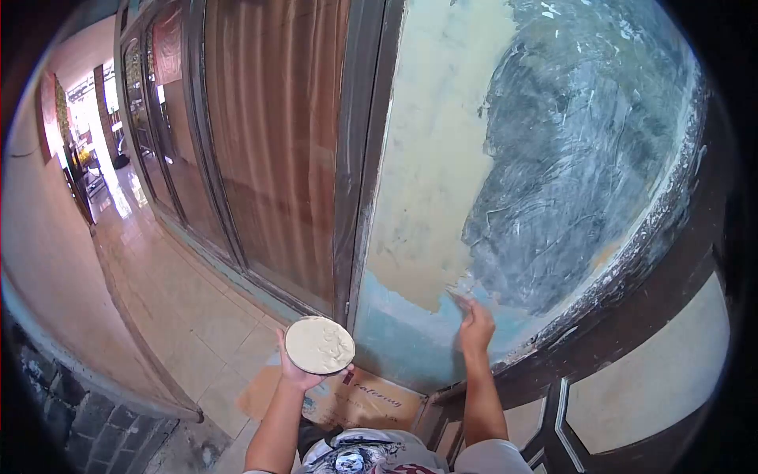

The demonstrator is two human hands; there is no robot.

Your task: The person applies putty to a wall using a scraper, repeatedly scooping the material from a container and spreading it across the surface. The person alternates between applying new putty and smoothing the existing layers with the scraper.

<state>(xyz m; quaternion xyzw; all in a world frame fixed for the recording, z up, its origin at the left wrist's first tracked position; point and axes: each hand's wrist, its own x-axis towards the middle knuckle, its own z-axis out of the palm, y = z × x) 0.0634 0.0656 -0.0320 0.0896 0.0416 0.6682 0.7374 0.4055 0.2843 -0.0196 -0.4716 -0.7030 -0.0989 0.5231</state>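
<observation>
My left hand (295, 370) is wrapped round the underside and edge of a dark-rimmed round bowl (320, 345), held level at waist height. Cream-coloured putty fills it, with ridges and dents on its right side. My right hand (477, 327) is closed on a putty knife (456, 295), its small blade at the wall and its handle mostly hidden by my fingers. Around the blade, the wall (418, 336) shows pale blue paint below and a smooth cream coat (426, 189) above. A rough grey patch (560, 182) spreads to the upper right.
Left of the wall stands a dark-framed window (272, 150) with brown curtains behind the glass. A printed cardboard sheet (363, 399) lies on the tiled floor (185, 288) below my hands. A dark panelled door (632, 371) is close on my right. A low wall (87, 308) runs along the left.
</observation>
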